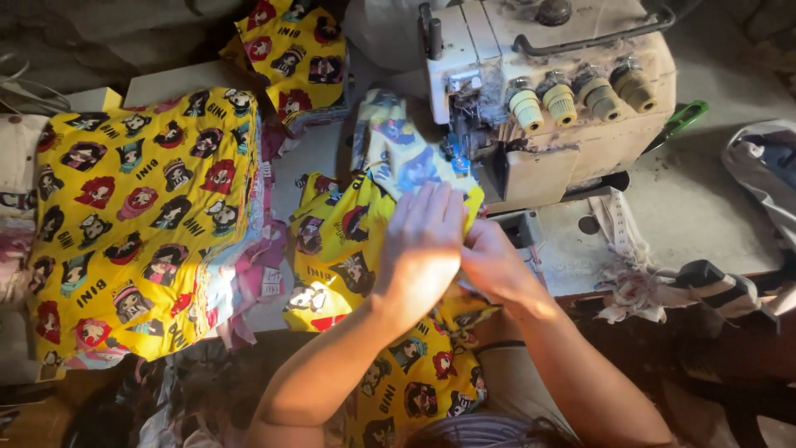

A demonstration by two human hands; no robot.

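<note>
A yellow cartoon-print fabric piece [340, 241] lies across the table in front of a cream overlock sewing machine [572, 99]. My left hand [419, 245] presses flat on the fabric just before the machine's needle area. My right hand [489, 265] sits under and beside the left one, pinching the fabric's edge. The cloth runs from the machine down into my lap.
A stack of the same yellow print fabric [133, 216] fills the left of the table, with another piece [294, 54] at the back. Several thread-tension knobs [576, 95] stand on the machine. Scraps and a striped cloth [713, 286] lie at the right.
</note>
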